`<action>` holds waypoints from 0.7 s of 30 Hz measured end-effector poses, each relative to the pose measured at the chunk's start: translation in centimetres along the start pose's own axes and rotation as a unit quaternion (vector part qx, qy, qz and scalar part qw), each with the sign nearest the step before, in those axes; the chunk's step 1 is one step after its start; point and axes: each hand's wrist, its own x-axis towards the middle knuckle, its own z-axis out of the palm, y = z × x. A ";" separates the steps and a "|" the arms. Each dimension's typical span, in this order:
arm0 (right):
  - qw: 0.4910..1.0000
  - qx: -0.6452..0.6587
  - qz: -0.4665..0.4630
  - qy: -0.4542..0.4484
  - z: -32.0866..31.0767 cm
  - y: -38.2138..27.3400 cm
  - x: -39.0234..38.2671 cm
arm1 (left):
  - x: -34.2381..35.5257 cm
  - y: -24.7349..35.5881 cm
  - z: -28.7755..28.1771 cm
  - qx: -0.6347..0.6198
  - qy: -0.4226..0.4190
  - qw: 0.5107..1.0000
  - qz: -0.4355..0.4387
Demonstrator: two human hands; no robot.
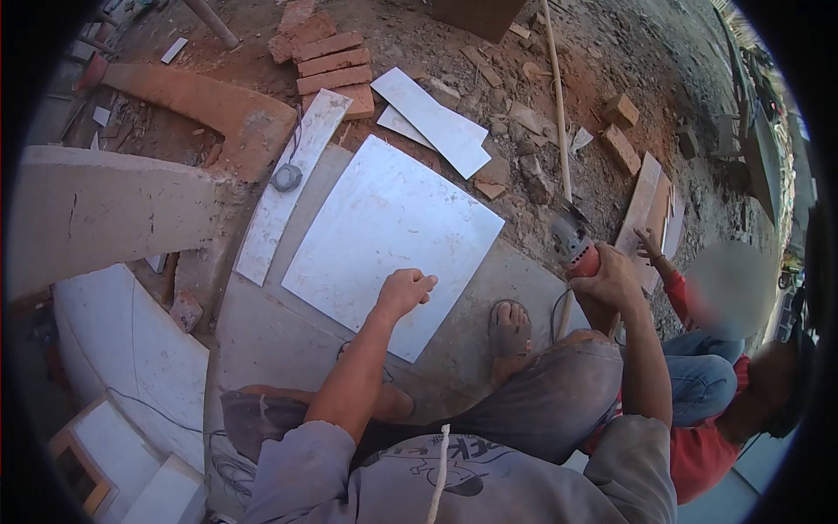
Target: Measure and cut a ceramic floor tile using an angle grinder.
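Brick-strewn brown earth [602, 61] borders the grey concrete slab [266, 336] where the flat, square white tile [393, 218] lies before the person. Handling the red-and-silver angle grinder [576, 249] well probably calls for a firm grip, with its cutting end kept clear of the sandalled foot [508, 336]. Hands well apart: right hand [614, 281] wrapped around the grinder's body, left hand [405, 293] curled loosely over the tile, contact or contents cannot be told

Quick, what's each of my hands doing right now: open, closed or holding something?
Left hand: closed, fingers curled, over the white tile; whether anything small is inside can't be told.
Right hand: closed around the red grinder.
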 end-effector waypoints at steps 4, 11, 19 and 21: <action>0.995 0.012 -0.047 -0.089 -0.7 -1.3 1.7 | -0.5 0.1 5.2 0.028 -0.044 0.998 0.025; 0.969 0.050 -0.192 -0.145 -0.9 -5.0 5.4 | -0.9 7.7 8.7 0.005 -0.109 0.984 0.139; 0.802 0.502 -0.251 -0.203 0.6 -11.3 8.9 | 0.5 10.8 10.7 -0.271 -0.093 0.914 0.287; 0.784 0.525 -0.260 -0.207 -0.1 -12.2 8.7 | -0.1 11.4 10.1 -0.404 -0.078 0.864 0.289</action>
